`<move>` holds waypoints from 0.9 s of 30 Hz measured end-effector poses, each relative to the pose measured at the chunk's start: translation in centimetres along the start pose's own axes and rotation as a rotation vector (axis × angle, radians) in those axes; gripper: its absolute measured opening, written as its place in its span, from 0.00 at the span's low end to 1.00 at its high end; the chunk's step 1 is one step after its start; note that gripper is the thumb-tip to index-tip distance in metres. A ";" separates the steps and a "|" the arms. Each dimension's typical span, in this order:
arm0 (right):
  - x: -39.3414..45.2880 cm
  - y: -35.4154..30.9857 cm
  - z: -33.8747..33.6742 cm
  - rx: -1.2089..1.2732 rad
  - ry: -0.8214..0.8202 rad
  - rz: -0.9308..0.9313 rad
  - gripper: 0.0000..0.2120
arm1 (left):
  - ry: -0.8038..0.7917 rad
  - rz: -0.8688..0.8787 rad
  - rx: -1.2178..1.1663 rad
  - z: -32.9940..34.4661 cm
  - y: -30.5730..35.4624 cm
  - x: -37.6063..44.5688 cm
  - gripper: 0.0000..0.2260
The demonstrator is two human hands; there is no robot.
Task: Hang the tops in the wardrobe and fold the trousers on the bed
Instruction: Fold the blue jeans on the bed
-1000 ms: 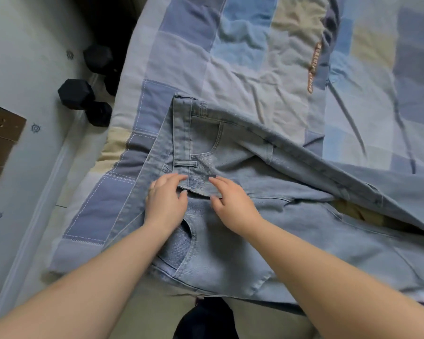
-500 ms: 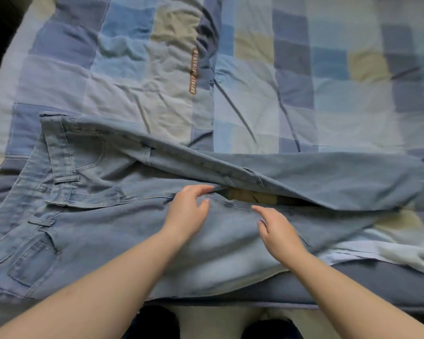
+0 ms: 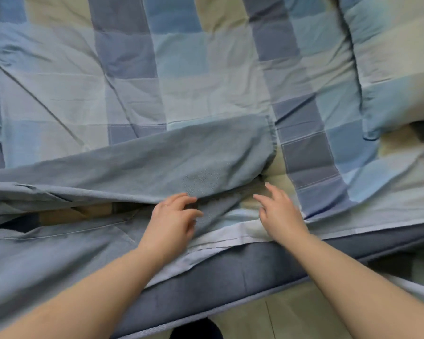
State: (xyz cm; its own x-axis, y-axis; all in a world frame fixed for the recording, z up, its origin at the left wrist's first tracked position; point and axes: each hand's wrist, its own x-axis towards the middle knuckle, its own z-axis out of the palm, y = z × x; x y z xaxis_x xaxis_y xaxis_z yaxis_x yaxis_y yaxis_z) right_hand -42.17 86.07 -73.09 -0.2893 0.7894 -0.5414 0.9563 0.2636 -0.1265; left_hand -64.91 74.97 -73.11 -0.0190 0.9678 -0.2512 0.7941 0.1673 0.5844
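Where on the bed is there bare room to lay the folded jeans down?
The widest bare patch is the checked quilt beyond the upper leg of the jeans, bordered on the right by the pillow. A smaller patch lies right of the jeans' hem. Near the bed edge it is crowded: jeans, left hand and right hand.

Home bedroom. Bed with dark blue mattress edge, covered by rumpled checked quilt in blue, grey, beige patches; matching pillow at far right; pale floor below.
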 end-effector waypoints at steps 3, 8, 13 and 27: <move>3.2 3.5 -0.2 0.033 0.016 0.010 0.18 | -0.162 0.138 0.361 2.8 1.1 3.1 0.16; 7.9 5.1 -0.5 0.264 0.008 0.029 0.14 | -0.297 0.123 0.695 4.8 -0.4 5.6 0.26; 9.3 5.4 -0.5 0.246 0.092 -0.152 0.12 | -0.201 0.163 0.738 4.3 0.0 6.6 0.33; 3.5 4.2 -8.8 0.217 0.396 -0.575 0.20 | -0.053 -0.005 0.590 0.1 1.9 6.5 0.37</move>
State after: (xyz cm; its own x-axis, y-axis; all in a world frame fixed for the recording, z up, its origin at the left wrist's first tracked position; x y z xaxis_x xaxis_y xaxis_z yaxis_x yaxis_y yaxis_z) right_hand -39.57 94.84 -68.22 -0.7028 0.7114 -0.0043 0.6239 0.6134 -0.4841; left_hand -63.44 81.55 -73.71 -0.0049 0.9538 -0.3003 0.9980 0.0238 0.0593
